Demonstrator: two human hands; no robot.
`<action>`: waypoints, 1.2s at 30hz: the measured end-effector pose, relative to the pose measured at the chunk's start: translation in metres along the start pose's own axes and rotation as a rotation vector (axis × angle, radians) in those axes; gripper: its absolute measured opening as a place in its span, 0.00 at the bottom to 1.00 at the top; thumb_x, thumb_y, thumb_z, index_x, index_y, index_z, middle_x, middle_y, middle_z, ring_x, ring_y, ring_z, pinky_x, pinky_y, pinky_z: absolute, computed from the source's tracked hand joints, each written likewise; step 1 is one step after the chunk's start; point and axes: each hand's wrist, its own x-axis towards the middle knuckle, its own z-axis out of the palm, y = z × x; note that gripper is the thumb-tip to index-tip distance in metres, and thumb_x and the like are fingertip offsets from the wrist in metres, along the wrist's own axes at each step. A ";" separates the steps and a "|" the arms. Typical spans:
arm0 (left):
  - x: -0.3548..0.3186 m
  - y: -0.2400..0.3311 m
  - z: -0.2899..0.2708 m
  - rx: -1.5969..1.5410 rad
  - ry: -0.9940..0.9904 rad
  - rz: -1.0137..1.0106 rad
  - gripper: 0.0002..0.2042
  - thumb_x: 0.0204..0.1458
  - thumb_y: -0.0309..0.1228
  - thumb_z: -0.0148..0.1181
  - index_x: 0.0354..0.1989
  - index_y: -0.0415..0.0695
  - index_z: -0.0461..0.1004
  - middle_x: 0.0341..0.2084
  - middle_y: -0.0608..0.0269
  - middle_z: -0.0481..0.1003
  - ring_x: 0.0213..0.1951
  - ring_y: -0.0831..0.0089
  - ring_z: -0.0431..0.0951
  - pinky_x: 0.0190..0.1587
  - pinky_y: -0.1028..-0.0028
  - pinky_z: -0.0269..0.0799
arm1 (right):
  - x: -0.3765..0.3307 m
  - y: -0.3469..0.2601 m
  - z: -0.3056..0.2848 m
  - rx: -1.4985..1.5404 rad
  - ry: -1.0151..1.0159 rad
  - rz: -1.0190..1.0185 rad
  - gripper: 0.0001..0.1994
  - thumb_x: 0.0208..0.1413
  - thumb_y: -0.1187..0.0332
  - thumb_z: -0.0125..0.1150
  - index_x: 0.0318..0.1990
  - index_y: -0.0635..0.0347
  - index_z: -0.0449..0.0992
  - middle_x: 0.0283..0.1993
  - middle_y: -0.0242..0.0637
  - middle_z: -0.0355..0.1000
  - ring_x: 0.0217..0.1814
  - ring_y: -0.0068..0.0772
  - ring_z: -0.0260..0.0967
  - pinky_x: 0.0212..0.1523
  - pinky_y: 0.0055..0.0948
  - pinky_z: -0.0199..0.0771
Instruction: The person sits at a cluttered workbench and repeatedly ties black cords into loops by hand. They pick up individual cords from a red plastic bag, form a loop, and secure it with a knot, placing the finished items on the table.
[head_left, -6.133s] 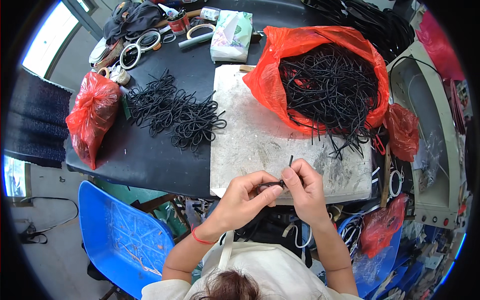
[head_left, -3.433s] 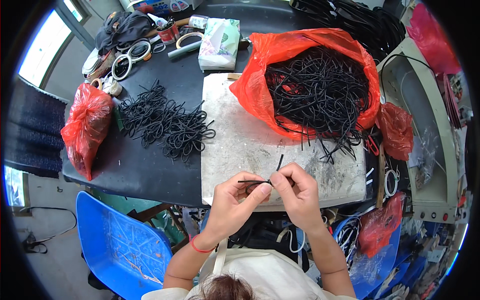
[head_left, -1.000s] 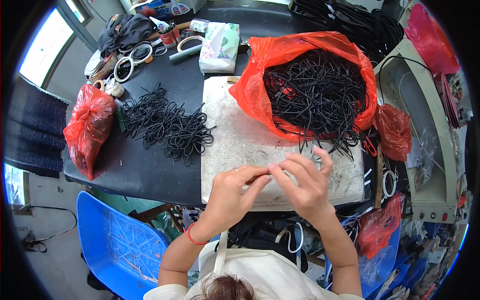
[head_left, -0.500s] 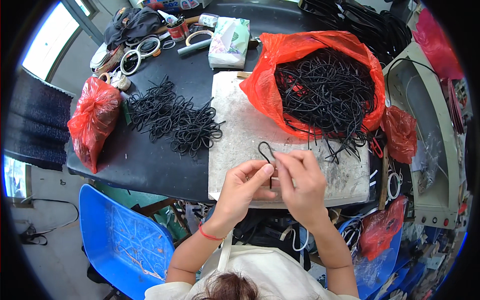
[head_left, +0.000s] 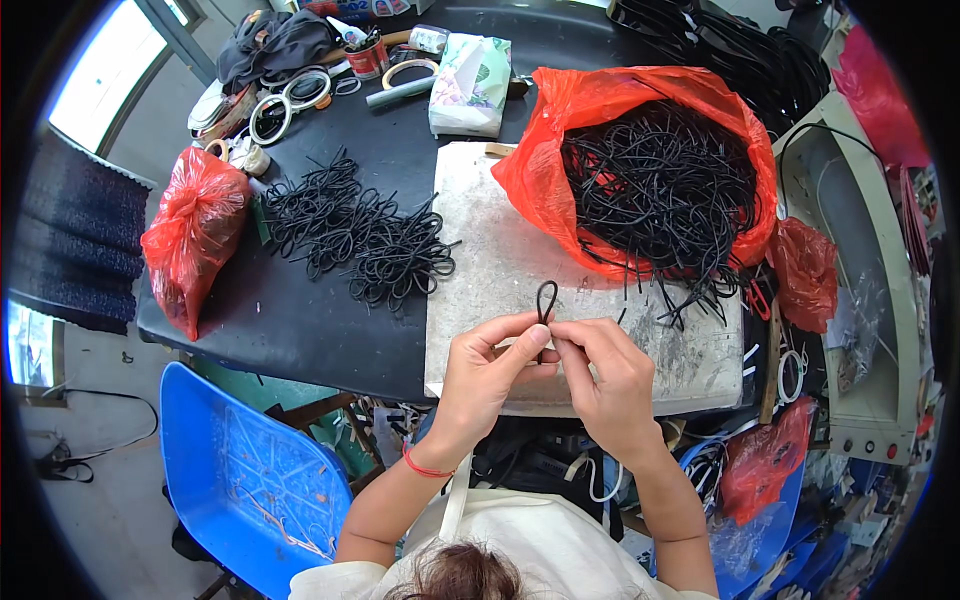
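Observation:
A short black cord [head_left: 546, 296] is bent into a narrow loop that stands up from between my fingertips. My left hand [head_left: 497, 368] pinches it with thumb and forefinger where the two strands meet. Close against it, my right hand [head_left: 604, 372] has thumb and forefinger pressed together at the same spot; the cord's lower ends are mostly hidden by my fingers. Both hands are over the near part of a pale worn board [head_left: 480, 230]. Looped black cords [head_left: 350, 230] lie in a heap to the left. An open red plastic bag [head_left: 541, 130] holds many loose black cords [head_left: 665, 185].
A knotted red bag [head_left: 195, 240] sits at the table's left end. Tape rolls [head_left: 270, 120], a tissue pack [head_left: 470, 85] and a red can [head_left: 368, 60] stand at the back. A blue chair [head_left: 235, 470] is at lower left; a beige metal case [head_left: 860, 280] stands at right.
The cord's open curve has become a closed, narrow loop. My right fingertips have come down and against my left ones. The whole view has shifted slightly.

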 end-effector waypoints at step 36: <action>-0.008 0.020 -0.005 0.446 -0.222 0.145 0.11 0.53 0.25 0.51 0.43 0.34 0.70 0.26 0.62 0.73 0.33 0.77 0.74 0.38 0.78 0.71 | 0.019 0.014 -0.028 -0.110 -0.146 -0.094 0.04 0.45 0.78 0.55 0.31 0.64 0.71 0.29 0.39 0.66 0.30 0.40 0.62 0.31 0.31 0.63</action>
